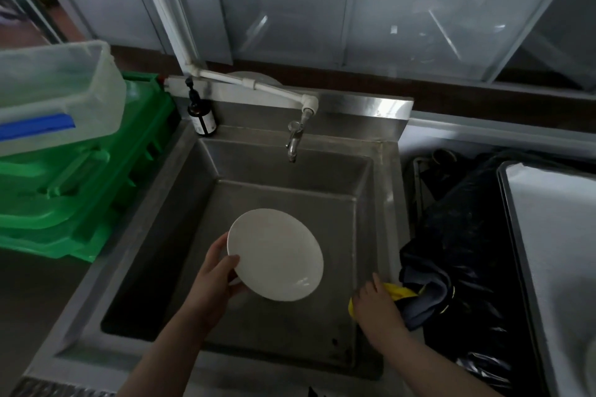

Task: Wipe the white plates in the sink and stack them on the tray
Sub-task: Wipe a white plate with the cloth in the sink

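Observation:
A round white plate (277, 255) hangs tilted above the steel sink (283, 167). My left hand (216, 280) grips its left rim, thumb on the top face and fingers underneath. My right hand (375, 306) is on the sink's right rim, fingers curled over a yellow cloth (398, 292) that lies against a dark grey cloth (425, 293). A metal tray (548, 235) with a pale surface sits at the far right, partly cut off by the frame edge. No other plates show in the basin.
A tap (294, 138) on a white pipe reaches over the back of the basin. A dark soap bottle (201, 116) stands at the back left corner. Green crates (80, 187) carry a clear plastic bin (54, 97) on the left. Black plastic bag (467, 235) lies beside the sink.

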Tool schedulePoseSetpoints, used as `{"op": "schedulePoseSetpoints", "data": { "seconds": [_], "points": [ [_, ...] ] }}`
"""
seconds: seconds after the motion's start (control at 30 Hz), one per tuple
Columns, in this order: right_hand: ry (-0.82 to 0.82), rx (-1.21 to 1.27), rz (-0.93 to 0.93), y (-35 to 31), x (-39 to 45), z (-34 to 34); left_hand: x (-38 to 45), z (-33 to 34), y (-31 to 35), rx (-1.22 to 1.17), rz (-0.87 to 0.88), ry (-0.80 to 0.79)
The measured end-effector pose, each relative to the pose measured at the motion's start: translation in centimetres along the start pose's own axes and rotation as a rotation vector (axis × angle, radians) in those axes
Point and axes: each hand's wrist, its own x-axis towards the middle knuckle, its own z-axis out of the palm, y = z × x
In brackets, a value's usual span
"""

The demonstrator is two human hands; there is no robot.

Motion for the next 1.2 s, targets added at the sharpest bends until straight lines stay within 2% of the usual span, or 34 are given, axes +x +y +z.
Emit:
{"op": "schedulePoseSetpoints", "data": {
  "seconds": [0.13,0.23,0.43,0.63,0.73,0.9,1.2],
  "points": [
    [0.167,0.28,0.083,0.4,-0.3,-0.4,0.7,-0.6,0.8,0.042,-0.001,-0.034],
    [0.145,0.46,0.131,1.1,-1.3,-1.9,1.1,-1.1,1.3,0.054,0.003,-0.064],
    [0.29,0.767,0.246,1.5,-2.3,-4.4,1.5,-1.0,3.0,0.056,-0.002,-0.156],
    [0.388,1.011,0.27,1.8,-3.4,-7.5,2.0,-1.0,4.6,0.096,0.043,-0.236],
    [0.453,1.031,0.277,1.6,-3.8,-8.8,1.9,-1.2,5.5,0.105,0.058,-0.296],
    [0.467,1.087,0.3,0.4,-3.8,-10.8,1.0,-1.3,7.4,0.179,0.121,-0.393],
    [0.542,1.191,0.327,-1.5,-4.7,-14.3,0.1,-1.8,9.9,0.179,0.2,-0.432]
  ]
}}
